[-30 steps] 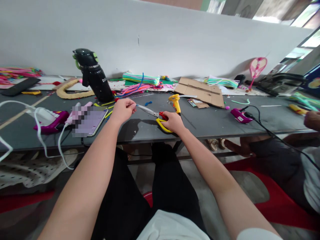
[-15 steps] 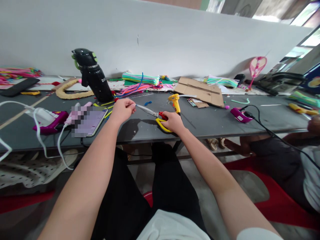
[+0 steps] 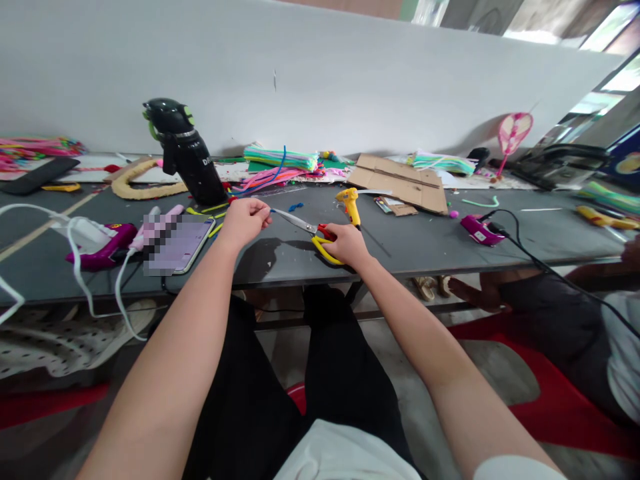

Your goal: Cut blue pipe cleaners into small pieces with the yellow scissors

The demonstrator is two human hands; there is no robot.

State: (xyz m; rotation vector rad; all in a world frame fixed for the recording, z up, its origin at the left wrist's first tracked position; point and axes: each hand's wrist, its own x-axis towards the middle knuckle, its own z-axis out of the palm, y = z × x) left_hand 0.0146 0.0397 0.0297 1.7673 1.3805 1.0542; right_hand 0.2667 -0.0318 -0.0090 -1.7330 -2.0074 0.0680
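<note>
My right hand [image 3: 347, 245] grips a pair of scissors [image 3: 327, 250] by its red and yellow handles. The blades point left, their tips reaching the fingers of my left hand [image 3: 249, 220]. Those fingers are pinched on a small blue piece [image 3: 273, 211], probably a bit of pipe cleaner, at the blade tips. Most of this piece is hidden by the fingers. Just behind, several short blue bits [image 3: 297, 206] lie on the dark grey table [image 3: 280, 257]. A yellow glue gun [image 3: 350, 205] stands beyond my right hand.
A black bottle [image 3: 193, 160], a phone [image 3: 193, 243] and a purple power socket [image 3: 113, 240] with white cables are on the left. Pipe cleaner bundles [image 3: 280, 157] and cardboard [image 3: 400, 180] lie at the back. Another purple socket [image 3: 480, 230] sits right, near a seated person [image 3: 545, 313].
Both hands and the scissors keep almost the same position. A little more blue shows at the left fingertips by the blades.
</note>
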